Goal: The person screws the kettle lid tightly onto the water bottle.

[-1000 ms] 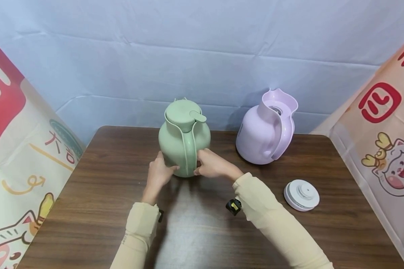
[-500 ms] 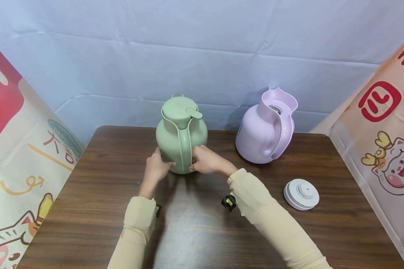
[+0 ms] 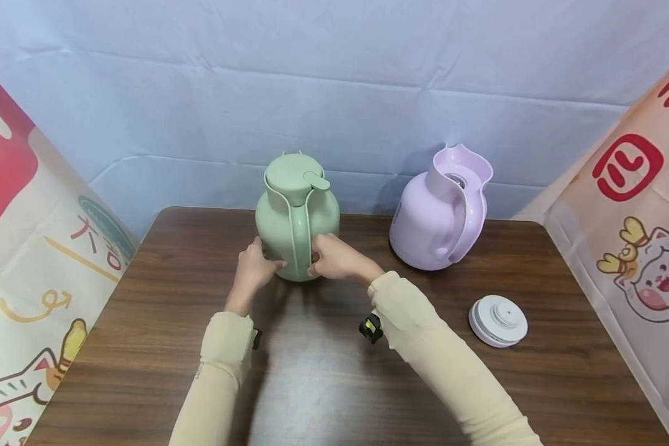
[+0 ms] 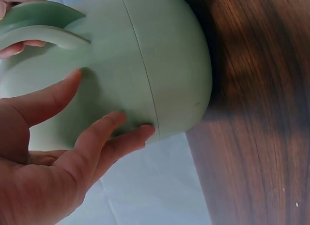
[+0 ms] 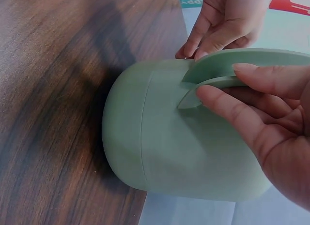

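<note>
A pale green vacuum jug (image 3: 326, 214) stands upright on the wooden table, its lid (image 3: 287, 171) on and its handle facing me. My left hand (image 3: 249, 267) lies along the jug's lower left side. In the left wrist view, its thumb and spread fingertips touch the smooth body. On the other side, my right hand (image 3: 334, 257) holds the lower part of the handle. The right wrist view shows the thumb and fingers (image 5: 227, 106) about the handle's edge, with part of the fingers hidden behind it.
A lilac vacuum jug (image 3: 420, 220), without a lid on its open top, stands toward the back right of the wooden table (image 3: 161, 322). In front of it lies a round white stopper (image 3: 487, 334). A pale cloth backdrop (image 3: 228, 93) hangs right behind the table.
The green jug has shifted a little back and to the left, with both hands moving along with it. The lilac jug and the stopper stay where they were.
</note>
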`<state>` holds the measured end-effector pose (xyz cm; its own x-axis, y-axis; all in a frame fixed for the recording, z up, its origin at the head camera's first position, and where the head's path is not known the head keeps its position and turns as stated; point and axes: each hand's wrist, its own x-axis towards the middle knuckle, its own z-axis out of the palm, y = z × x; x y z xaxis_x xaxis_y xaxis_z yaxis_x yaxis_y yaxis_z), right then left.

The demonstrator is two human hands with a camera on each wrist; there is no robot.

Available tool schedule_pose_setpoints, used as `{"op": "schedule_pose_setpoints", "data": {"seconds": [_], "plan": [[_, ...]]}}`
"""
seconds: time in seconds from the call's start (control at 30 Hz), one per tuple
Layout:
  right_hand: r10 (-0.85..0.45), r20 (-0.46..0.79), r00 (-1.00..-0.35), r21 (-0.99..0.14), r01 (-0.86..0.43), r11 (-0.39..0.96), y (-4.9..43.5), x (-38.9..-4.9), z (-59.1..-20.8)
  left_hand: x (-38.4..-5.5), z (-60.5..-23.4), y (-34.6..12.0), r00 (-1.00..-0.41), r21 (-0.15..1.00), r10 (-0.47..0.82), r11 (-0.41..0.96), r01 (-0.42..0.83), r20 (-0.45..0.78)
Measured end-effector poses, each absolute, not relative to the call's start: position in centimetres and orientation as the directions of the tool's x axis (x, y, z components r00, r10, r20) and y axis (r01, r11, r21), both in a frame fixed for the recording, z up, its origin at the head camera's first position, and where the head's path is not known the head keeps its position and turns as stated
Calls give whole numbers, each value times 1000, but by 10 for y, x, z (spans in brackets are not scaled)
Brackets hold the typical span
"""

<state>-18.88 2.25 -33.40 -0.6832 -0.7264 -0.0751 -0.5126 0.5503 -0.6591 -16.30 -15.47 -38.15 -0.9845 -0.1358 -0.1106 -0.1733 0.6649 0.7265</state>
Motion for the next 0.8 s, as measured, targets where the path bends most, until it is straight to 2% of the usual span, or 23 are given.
{"op": "schedule_pose_setpoints", "data": {"seconds": [0.47,0.8], "plan": [[-709,-129,-693,-688,-452,567,14,-199,-332,-175,-382,-167,-987,734,-71,661,-155,-145],[-700,-117,-705,-677,-459,575,10,-206,-333,-182,-383,-172,-990,736,-47,664,-132,-136]]}}
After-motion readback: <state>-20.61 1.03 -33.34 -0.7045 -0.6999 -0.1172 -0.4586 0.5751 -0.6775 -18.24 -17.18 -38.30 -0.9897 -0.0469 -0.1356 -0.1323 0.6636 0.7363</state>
